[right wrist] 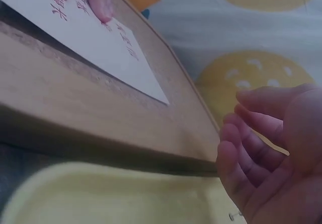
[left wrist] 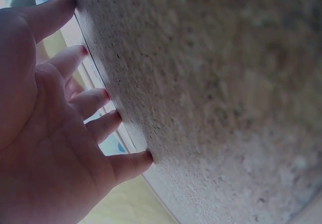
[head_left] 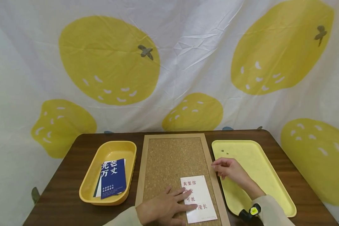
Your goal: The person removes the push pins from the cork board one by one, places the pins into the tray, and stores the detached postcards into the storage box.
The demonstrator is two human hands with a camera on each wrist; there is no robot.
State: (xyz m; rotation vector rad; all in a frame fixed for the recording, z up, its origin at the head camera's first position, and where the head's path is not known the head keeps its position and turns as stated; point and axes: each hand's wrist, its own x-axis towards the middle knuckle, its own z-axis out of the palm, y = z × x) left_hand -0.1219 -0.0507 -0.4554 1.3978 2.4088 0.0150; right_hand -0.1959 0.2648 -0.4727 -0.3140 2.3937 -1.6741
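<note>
A white card with red Chinese characters (head_left: pixel 199 201) lies on the lower right part of a wood-framed cork board (head_left: pixel 169 160). My left hand (head_left: pixel 169 205) rests with spread, straight fingers across the card's left side, and its thumb side is over the cork. In the left wrist view, the left fingertips (left wrist: pixel 130 166) touch the board. My right hand (head_left: pixel 231 171) hovers by the board's right edge, over the yellow tray (head_left: pixel 257 175). Its fingers are bent, with thumb and index tips close together. Whether they pinch something small is hidden. Small pins (right wrist: pixel 235 216) lie in the tray.
Left of the board stands a deeper yellow-orange basket (head_left: pixel 86 185) holding several cards, a dark blue one (head_left: pixel 113 182) on top. Everything sits on a dark wooden table (head_left: pixel 65 175). Behind hangs a white cloth (head_left: pixel 186 62) printed with lemons.
</note>
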